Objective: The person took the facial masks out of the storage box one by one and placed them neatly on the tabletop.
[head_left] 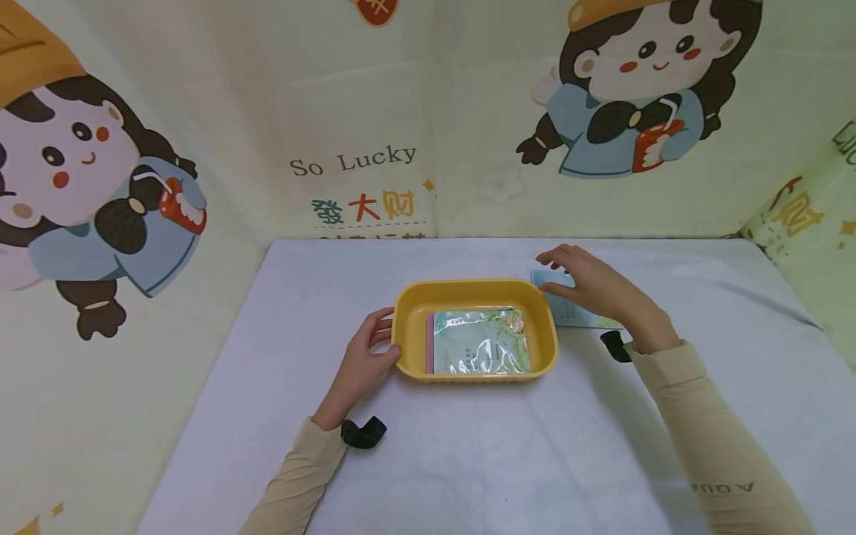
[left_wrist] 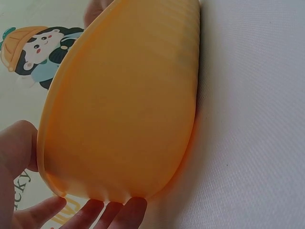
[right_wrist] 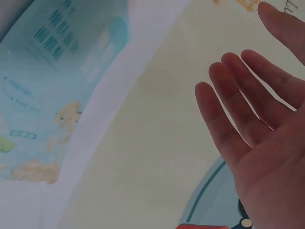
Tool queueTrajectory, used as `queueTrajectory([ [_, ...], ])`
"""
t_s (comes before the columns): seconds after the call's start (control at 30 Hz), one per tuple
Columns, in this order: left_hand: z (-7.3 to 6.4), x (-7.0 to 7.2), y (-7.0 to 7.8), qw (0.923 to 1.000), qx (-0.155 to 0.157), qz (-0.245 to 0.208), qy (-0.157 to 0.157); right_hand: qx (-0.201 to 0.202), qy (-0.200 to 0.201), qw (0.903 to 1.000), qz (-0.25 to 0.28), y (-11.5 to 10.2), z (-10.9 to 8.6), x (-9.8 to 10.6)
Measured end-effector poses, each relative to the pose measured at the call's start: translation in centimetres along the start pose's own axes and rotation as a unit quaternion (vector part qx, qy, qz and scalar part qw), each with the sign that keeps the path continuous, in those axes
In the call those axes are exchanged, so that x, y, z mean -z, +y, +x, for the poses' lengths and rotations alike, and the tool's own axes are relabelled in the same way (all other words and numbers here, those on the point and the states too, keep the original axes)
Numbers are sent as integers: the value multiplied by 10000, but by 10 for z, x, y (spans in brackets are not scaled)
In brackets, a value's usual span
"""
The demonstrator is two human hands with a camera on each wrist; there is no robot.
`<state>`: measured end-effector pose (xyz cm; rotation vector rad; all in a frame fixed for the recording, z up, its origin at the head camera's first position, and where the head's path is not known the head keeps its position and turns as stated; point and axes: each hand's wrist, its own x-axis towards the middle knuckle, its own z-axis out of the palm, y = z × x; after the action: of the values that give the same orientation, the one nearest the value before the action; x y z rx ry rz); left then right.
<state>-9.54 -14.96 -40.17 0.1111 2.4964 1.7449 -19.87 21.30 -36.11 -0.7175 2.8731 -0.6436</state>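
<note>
Yellow tray [head_left: 475,377]: upright on the white cloth [head_left: 468,461], toward its far side, between the two hands; its long sides run left to right.
Left cartoon figure [head_left: 120,223]: printed on the pale backdrop [head_left: 468,208], with an orange hat and blue clothes, a red drink in its grasp.
Left sleeve [head_left: 287,475]: beige, reaching in from the lower edge, with a black piece [head_left: 364,433] at the wrist.
Left hand [head_left: 363,364]: grips the tray's left end, thumb at the rim near the front corner, fingers bent against the outer wall; the left wrist view shows several fingertips touching it.
Pink edge [head_left: 430,343]: a narrow strip inside the tray, showing from under the packet beside it.
Pale green packet [head_left: 480,342]: flat in the tray, face up, glossy, with a leafy print along its right side.
Blue packet [head_left: 578,316]: flat on the cloth, just beyond the tray's right end, partly hidden by the hand above.
Right hand [head_left: 595,286]: over the blue packet, fingers extended and thumb apart, holding nothing; its thumb tip is near the tray's rim, contact unclear.
Right sleeve [head_left: 722,438]: beige, with dark lettering.
</note>
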Motion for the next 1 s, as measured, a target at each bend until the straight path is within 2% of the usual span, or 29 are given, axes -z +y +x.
queueTrajectory([
  [0.27,0,0,-2,9999,-84,-69,-29,320,36,9995,-68,-16,2,-5],
  [0.5,-1,-1,-3,9999,-98,-80,-38,660,75,9977,135,-28,2,-11],
  [0.73,-1,-2,-4,10000,-33,-39,-18,869,-75,9958,291,-34,5,-21],
  [1.0,-2,-3,-6,9999,-108,-43,-12,1073,-237,9931,414,-42,8,-33],
])
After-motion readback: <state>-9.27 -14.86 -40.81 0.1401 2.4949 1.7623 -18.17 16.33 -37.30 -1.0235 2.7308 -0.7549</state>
